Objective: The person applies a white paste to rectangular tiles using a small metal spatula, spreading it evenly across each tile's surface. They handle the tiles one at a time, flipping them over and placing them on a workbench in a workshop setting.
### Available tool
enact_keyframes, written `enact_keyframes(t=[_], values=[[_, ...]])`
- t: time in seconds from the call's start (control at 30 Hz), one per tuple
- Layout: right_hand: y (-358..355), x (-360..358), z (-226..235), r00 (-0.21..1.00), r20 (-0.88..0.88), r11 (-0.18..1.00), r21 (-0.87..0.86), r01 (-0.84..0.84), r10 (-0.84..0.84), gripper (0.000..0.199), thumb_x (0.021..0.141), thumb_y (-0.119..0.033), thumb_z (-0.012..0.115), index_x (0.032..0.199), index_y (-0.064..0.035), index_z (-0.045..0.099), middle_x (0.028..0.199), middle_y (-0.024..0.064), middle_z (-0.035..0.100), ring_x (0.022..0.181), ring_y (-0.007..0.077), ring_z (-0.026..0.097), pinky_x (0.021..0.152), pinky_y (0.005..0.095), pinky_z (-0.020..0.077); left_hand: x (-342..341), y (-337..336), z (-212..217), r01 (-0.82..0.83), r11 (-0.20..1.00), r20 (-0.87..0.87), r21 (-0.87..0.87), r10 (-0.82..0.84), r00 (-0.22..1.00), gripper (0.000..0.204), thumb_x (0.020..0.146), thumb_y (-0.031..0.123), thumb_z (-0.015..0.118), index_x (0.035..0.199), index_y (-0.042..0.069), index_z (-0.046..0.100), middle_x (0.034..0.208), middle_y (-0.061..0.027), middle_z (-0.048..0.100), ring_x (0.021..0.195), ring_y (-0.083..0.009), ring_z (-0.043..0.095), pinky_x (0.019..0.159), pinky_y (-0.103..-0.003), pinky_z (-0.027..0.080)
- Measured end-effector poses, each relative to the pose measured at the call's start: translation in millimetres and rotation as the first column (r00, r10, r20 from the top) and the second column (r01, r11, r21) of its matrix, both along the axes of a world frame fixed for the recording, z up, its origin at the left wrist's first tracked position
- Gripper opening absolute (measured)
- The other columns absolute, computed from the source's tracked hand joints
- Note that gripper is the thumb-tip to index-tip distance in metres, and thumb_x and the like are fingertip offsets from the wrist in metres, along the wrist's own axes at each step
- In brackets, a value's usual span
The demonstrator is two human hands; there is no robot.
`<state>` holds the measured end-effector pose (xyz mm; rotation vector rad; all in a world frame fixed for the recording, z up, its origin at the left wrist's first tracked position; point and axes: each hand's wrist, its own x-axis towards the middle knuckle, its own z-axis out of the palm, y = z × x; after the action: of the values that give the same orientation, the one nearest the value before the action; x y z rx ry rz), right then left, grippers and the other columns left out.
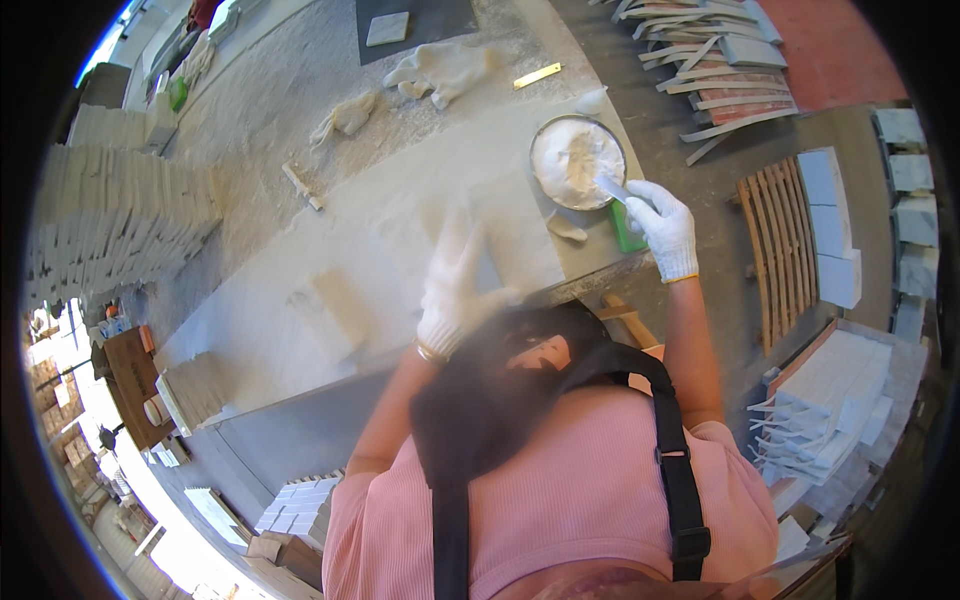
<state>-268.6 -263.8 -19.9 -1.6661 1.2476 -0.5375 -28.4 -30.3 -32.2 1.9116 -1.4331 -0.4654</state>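
My right hand (pixel 663 226), in a white glove, grips a scraper with a green handle (pixel 626 222); its blade dips into a round bowl of white paste (pixel 576 160) at the table's right edge. My left hand (pixel 455 285), also gloved in white, lies flat with fingers spread on a pale stone tile (pixel 490 255) on the white dusty tabletop (pixel 350 240). A smear of paste (pixel 567 228) lies between the tile and the bowl.
A spare pair of white gloves (pixel 440 70), a cloth (pixel 345 115) and a yellow strip (pixel 538 75) lie farther back. Stacked pale tiles (pixel 120 210) stand at left, more tile stacks (pixel 835 395) and a wooden slat pallet (pixel 780 250) at right.
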Motion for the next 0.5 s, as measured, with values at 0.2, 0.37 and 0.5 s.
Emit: enact_keyframes(t=[0.2, 0.37, 0.5], values=[[3, 4, -9, 0.993, 0.041, 0.982, 0.162, 0.099, -0.107, 0.024, 0.093, -0.014, 0.07, 0.115, -0.0043, 0.075, 0.08, -0.001, 0.068, 0.062, 0.0044, 0.057, 0.053, 0.0202, 0.0436, 1, -5, 1, 0.051, 0.997, -0.035, -0.065, -0.053, 0.998, 0.086, 0.063, 0.025, 0.093, 0.138, 0.001, 0.058, 0.158, -0.032, 0.036, 0.143, -0.049, 0.041, 0.114, -0.051, 0.041], [1, 10, -10, 0.991, 0.054, 0.965, 0.239, 0.104, -0.12, 0.023, 0.093, -0.014, 0.07, 0.113, -0.0042, 0.075, 0.077, -0.0016, 0.066, 0.059, 0.0044, 0.055, 0.05, 0.0201, 0.0411, 4, -3, -6, 0.064, 0.997, 0.003, -0.043, -0.064, 0.998, 0.091, 0.068, 0.047, 0.089, 0.139, -0.001, 0.056, 0.161, -0.031, 0.032, 0.14, -0.0464, 0.047, 0.111, -0.047, 0.045], [2, 17, -6, 0.987, 0.091, 0.951, 0.291, 0.101, -0.132, 0.023, 0.093, -0.014, 0.071, 0.113, -0.0036, 0.075, 0.077, -0.0015, 0.066, 0.058, 0.0045, 0.054, 0.049, 0.0199, 0.0395, 5, -2, -8, 0.062, 0.997, -0.035, -0.042, -0.063, 0.997, 0.093, 0.069, 0.05, 0.088, 0.14, -0.001, 0.056, 0.162, -0.0306, 0.032, 0.14, -0.0457, 0.047, 0.111, -0.047, 0.045]])
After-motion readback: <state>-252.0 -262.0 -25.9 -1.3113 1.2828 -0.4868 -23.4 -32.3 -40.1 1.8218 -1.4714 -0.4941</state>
